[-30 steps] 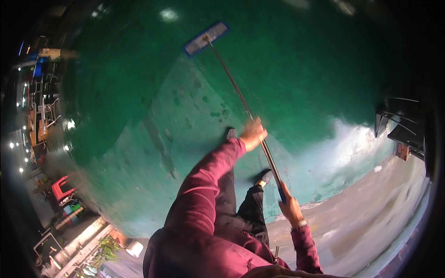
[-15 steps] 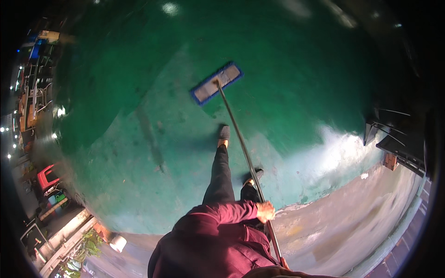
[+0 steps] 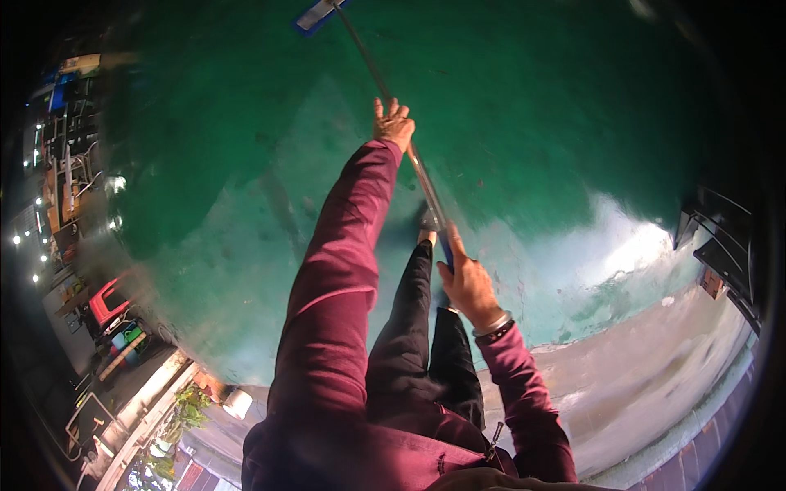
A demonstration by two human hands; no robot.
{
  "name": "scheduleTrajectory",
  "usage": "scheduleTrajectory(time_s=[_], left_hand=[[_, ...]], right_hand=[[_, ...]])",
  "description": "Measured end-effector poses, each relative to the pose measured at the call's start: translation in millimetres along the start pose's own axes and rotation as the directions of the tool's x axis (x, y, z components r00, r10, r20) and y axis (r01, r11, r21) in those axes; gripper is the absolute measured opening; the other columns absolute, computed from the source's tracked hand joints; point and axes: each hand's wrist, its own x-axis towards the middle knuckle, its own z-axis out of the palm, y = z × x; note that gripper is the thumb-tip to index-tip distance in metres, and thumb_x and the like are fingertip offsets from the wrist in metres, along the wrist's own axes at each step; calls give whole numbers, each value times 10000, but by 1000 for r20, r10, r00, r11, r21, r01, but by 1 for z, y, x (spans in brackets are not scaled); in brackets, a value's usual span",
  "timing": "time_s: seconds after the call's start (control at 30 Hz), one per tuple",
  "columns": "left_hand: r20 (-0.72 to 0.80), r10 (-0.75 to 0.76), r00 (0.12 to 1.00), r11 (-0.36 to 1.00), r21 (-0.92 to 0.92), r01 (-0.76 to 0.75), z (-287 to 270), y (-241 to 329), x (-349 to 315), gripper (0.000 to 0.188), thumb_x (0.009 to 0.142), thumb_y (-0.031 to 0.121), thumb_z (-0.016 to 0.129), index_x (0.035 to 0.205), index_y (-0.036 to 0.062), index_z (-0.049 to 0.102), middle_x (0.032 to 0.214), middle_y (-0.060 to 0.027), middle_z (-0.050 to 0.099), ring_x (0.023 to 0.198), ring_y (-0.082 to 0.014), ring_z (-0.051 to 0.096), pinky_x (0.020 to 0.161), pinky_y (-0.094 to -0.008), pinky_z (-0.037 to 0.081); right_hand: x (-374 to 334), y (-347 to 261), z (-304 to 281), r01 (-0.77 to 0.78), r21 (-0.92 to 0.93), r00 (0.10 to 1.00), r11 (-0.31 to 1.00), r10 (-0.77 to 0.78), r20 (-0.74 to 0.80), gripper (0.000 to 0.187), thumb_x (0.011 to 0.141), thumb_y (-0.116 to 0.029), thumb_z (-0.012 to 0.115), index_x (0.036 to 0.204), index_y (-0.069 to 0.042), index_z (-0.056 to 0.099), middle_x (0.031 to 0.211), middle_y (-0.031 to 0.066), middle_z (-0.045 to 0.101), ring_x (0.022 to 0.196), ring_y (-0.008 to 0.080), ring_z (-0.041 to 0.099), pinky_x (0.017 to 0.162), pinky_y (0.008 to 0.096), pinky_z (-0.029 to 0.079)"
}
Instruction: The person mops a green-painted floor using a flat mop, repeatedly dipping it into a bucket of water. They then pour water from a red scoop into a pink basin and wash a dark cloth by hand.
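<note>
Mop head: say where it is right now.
In the head view, the mop head is at the top edge, left of centre, partly cut off, at the pole's far end beyond the left hand.

And there's the blue-edged rectangular mop head (image 3: 315, 16) out front on the smooth green floor (image 3: 524, 139), red plastic stool (image 3: 101, 304) way left!

The mop pole (image 3: 422, 174) is showing smooth, glossy metal, and its blue grip (image 3: 446, 245) is resembling plastic. The green floor (image 3: 524, 147) is gleaming in patches, while the grey strip (image 3: 589, 409) is appearing duller. The maroon sleeve (image 3: 332, 278) is displaying creased cloth; the red stool (image 3: 97, 305) is looking like plastic.
</note>
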Motion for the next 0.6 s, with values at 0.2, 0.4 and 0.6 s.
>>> scheduleTrajectory(time_s=[0.2,0.4,0.6], left_hand=[[-12,115,993,992,48,-114,20,100,-115,161,748,238,588,853,184,699,1072,-51,577,1283,-294,322,1038,-641,115],[327,430,841,901,-92,-425,0,343,-321,246,784,237,555,936,116,706,980,-96,655,1041,-321,531,913,-800,67],[390,847,360,506,-390,-769,-37,540,-559,293,768,353,585,980,182,693,997,-60,660,1059,-276,559,862,-777,184]], right_hand=[[-140,48,20,-17,97,1000,995,16,14,791,751,-48,576,1429,-140,177,937,302,585,801,463,569,674,483,459],[-428,156,17,-233,89,972,968,229,57,693,742,-98,536,1391,-189,313,1110,221,563,884,392,594,698,444,481],[-706,149,30,-566,169,812,807,581,-56,566,693,-35,638,1242,-127,540,965,164,645,815,184,607,697,302,492]])
